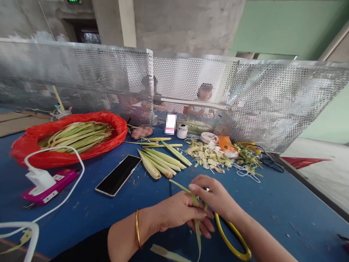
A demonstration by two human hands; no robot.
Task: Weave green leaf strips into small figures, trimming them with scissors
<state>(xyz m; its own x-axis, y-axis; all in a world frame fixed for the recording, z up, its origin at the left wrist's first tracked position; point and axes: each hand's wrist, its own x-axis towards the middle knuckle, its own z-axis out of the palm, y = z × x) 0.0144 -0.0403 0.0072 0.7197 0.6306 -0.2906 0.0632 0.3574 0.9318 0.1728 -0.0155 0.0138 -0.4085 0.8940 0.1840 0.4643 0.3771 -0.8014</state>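
Note:
My left hand [185, 211], with a gold bangle on its wrist, grips a narrow green leaf strip [198, 236] between thumb and fingers. One end of the strip hangs toward the table's near edge. Close above it, my right hand [211, 191] is closed at the upper part of the strip, its fingertips touching it near my left knuckles. Exactly how the strip is looped there is partly hidden. Scissors with yellow handles [233, 242] lie beneath my right wrist, their blades out of sight. A loose pale leaf piece [167, 253] lies below my left hand.
Pale green husk-like leaves [163, 162] lie ahead, beside a phone [118, 175]. Leaf scraps [208, 154] are piled right. A red bag [117, 127] holds long leaves. A purple power strip [64, 180] trails white cable at left. Behind a perforated metal screen [185, 72] sit people.

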